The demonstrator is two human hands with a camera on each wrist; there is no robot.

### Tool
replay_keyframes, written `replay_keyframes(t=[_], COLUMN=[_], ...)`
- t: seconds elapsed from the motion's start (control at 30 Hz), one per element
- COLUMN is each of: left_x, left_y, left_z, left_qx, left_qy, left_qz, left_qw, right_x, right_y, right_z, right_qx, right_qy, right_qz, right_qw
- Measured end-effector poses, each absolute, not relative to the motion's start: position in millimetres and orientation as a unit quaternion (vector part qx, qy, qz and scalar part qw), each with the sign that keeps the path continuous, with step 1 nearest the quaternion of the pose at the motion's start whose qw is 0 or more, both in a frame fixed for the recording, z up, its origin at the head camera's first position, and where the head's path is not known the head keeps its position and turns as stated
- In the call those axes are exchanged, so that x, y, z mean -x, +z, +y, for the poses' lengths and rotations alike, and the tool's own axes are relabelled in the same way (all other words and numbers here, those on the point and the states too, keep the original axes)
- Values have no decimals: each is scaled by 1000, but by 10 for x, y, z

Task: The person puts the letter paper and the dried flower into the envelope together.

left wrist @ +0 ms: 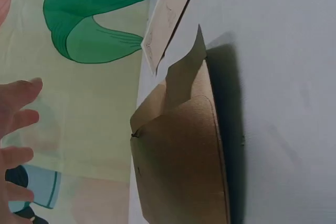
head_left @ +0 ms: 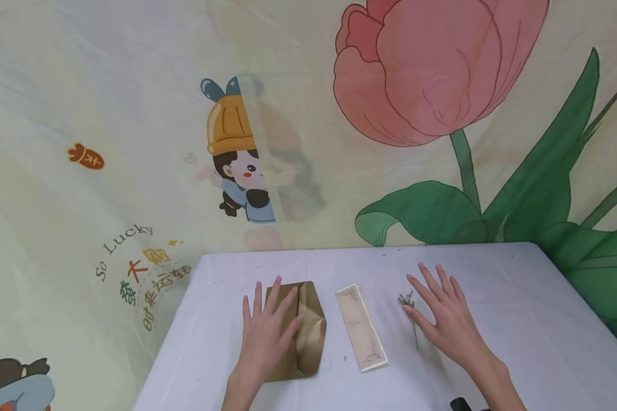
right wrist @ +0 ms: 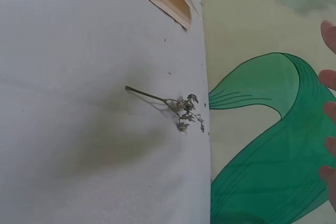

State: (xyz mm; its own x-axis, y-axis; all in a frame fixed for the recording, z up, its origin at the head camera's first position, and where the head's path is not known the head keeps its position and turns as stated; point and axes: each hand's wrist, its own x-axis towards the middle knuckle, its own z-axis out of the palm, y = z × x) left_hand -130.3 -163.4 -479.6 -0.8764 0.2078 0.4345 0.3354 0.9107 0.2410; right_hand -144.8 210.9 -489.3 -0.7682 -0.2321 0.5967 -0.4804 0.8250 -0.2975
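Head view: left hand (head_left: 265, 337) above gold envelope (head_left: 311, 334), right hand (head_left: 449, 328) near dried sprig (head_left: 407, 301), fingers spread; backdrop (head_left: 159, 171) reads "So Lucky".

The left hand (head_left: 267, 334) hides part of the envelope (head_left: 310, 342). The card (head_left: 362, 337) is marked too finely to read. A black object (head_left: 460, 404), cut off by the head view's bottom edge, cannot be identified.
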Motion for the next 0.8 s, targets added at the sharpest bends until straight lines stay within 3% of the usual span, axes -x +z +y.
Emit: replay_keyframes(t=[0.17,0.57,0.8], left_x=[1284,1193,1121], left_y=[-4824,-4883,-4995], left_z=[-1655,-1696,-1574], left_qx=[122,34,-18], left_qy=[-142,-137,-178], left_qz=[-959,-975,-980], left_qw=[214,174,82], right_x=[1450,1432,1423], right_y=[-4902,-4923,-4928], right_z=[2068,2001,1973], right_qx=[-201,-183,-173], right_qy=[224,236,247], right_qz=[-914,-916,-918], right_qw=[273,268,259])
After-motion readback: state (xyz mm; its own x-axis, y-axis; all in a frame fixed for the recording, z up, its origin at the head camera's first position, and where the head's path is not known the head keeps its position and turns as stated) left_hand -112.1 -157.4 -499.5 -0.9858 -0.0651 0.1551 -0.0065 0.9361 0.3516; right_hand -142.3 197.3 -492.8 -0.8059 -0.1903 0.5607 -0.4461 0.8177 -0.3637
